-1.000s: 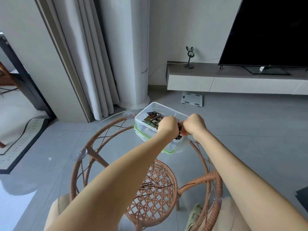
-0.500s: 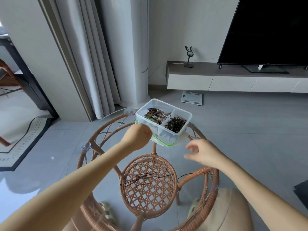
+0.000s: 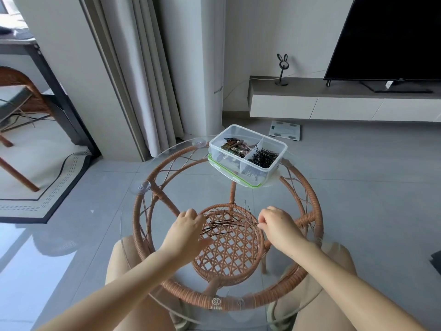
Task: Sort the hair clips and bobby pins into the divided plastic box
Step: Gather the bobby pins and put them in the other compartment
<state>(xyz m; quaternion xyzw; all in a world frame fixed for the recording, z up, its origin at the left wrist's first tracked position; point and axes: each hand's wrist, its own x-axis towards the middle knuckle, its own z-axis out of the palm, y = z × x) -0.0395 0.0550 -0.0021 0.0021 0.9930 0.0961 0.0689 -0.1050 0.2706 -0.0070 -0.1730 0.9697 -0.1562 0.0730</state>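
Observation:
A clear divided plastic box [image 3: 282, 145] stands on its green-edged lid at the far side of the round glass table. Its left compartment holds brown hair clips [image 3: 235, 146]; its right one holds a heap of black bobby pins [image 3: 263, 158]. Several loose bobby pins [image 3: 220, 226] lie on the glass near the table's middle. My left hand [image 3: 188, 229] rests beside their left ends, fingers spread and touching them. My right hand [image 3: 276, 223] is at their right, fingertips pinched together at a pin.
The glass top [image 3: 133, 235] rests on a rattan frame [image 3: 312, 211] with a woven lower shelf [image 3: 232, 252]. Suction cups [image 3: 140, 187] sit on the glass at the left. My knees are under the table. A scale [image 3: 285, 130], a TV stand [image 3: 334, 101] and curtains [image 3: 143, 75] lie beyond.
Both hands have come back from the box to the loose bobby pins at the table's middle. The view has tilted down toward the table.

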